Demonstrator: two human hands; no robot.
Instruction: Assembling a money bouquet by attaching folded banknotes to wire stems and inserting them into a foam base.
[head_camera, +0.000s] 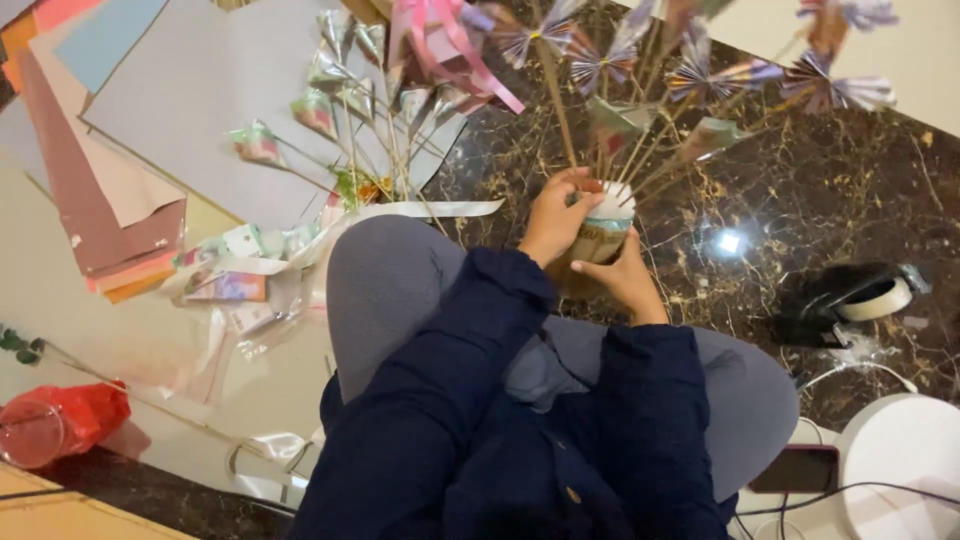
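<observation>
Head view: both hands grip a small round base at frame centre, above the dark marble floor. Left hand clasps its top; right hand supports underneath. Folded-paper sticks rise from it.

A small round white foam-topped base stands on the dark marbled floor, just beyond the seated person's knees. Thin wooden sticks topped with folded paper fans rise from it. Left lie large flat paper sheets. Right sits a black tape dispenser; nearer, a dark phone.
</observation>
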